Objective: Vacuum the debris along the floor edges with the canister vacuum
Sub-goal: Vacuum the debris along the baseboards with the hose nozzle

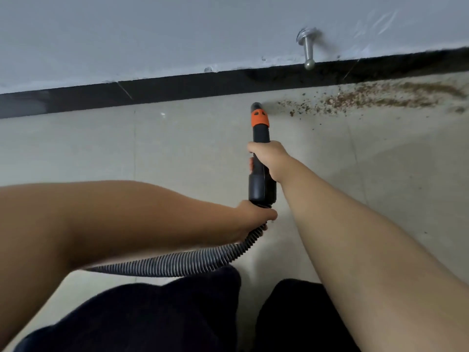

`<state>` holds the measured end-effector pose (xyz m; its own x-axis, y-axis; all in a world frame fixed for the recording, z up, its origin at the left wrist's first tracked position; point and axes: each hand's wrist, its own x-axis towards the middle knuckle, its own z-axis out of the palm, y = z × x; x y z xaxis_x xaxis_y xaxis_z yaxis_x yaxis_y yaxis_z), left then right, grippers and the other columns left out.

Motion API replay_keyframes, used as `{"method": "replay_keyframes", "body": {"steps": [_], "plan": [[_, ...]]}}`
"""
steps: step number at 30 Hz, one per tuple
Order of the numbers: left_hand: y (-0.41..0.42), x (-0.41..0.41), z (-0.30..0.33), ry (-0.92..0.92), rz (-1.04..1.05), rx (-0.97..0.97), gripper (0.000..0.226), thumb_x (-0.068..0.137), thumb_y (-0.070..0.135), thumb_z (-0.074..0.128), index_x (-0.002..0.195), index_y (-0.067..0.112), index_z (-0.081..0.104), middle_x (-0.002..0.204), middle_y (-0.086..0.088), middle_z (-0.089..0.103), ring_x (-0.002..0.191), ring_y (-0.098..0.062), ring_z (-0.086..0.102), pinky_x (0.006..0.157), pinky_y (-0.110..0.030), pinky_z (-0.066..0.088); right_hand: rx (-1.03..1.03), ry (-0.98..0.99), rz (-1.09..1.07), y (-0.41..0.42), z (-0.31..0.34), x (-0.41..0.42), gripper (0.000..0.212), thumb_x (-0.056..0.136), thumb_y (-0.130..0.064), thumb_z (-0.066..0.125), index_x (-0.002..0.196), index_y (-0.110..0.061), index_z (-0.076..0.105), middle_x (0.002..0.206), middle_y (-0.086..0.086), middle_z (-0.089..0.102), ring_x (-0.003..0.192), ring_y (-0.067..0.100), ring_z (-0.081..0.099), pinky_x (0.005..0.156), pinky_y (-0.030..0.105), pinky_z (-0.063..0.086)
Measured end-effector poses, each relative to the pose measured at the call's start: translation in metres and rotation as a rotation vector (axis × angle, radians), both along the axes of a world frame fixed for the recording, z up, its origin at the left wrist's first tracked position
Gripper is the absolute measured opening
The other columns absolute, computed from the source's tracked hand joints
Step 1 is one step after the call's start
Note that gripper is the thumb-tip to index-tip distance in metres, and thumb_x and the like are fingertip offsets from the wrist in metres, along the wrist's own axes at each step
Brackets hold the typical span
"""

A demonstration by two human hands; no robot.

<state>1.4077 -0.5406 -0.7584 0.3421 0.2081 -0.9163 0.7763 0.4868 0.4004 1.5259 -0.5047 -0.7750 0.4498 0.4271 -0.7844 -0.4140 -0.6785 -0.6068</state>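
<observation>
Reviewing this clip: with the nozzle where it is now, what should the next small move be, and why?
Probably slide the nozzle rightward along the black baseboard. Its tip sits on the floor beside the baseboard, just left of the brown debris, which spreads to the right under the metal doorstop. The right hand grips the wand and the left hand holds the hose, so both seem ready to guide it.

A single head-worn wide-angle camera looks forward and steeply down from above the person's own arms, facing a pale grey painted wall (152,34) and the black skirting strip (177,88) along its foot. The beige tiled floor (127,153) fills the middle of the view (straight lines bow from the lens). The wall sits at the top edge, well apart from the camera; dark-clothed knees (157,313) crowd the bottom edge, very near. Both forearms reach away from the lens toward the wall.
</observation>
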Motion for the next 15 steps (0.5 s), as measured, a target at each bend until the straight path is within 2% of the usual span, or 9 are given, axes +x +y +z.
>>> {"method": "replay_keyframes", "body": {"steps": [2,4,9,15], "plan": [[-0.017,0.011,-0.011,-0.035,0.003,-0.028,0.014,0.083,0.01,0.061,0.092,0.006,0.052,0.067,-0.006,0.05,0.053,-0.016,0.046,0.05,-0.023,0.043,-0.001,-0.017,-0.018,-0.018,-0.005,0.012,0.01,0.082,-0.004,0.053,0.081,-0.008,0.044,0.053,0.007,0.049,0.04,0.02,0.048,0.056,0.032,0.048],[-0.031,0.017,-0.017,-0.049,-0.058,-0.06,0.012,0.083,0.011,0.062,0.088,0.008,0.052,0.067,-0.006,0.051,0.054,-0.015,0.047,0.052,-0.023,0.044,0.005,-0.011,-0.057,-0.04,-0.007,0.021,0.01,0.081,-0.005,0.053,0.08,-0.01,0.044,0.051,0.006,0.05,0.039,0.018,0.048,0.053,0.03,0.048],[-0.049,0.015,-0.018,-0.049,-0.276,-0.143,0.011,0.079,0.014,0.063,0.079,0.012,0.053,0.07,-0.005,0.054,0.061,-0.018,0.051,0.067,-0.03,0.046,-0.001,0.165,-0.279,-0.095,-0.006,0.027,0.012,0.083,-0.01,0.058,0.086,-0.011,0.046,0.047,0.005,0.054,0.038,0.019,0.049,0.047,0.027,0.048],[-0.039,0.048,-0.018,-0.131,-0.327,-0.19,0.02,0.08,0.016,0.063,0.098,0.012,0.054,0.074,-0.004,0.053,0.061,-0.014,0.049,0.058,-0.024,0.044,-0.055,0.079,-0.453,-0.103,-0.002,0.062,0.014,0.081,-0.012,0.06,0.089,-0.012,0.048,0.048,0.004,0.055,0.039,0.018,0.051,0.048,0.029,0.048]]}}
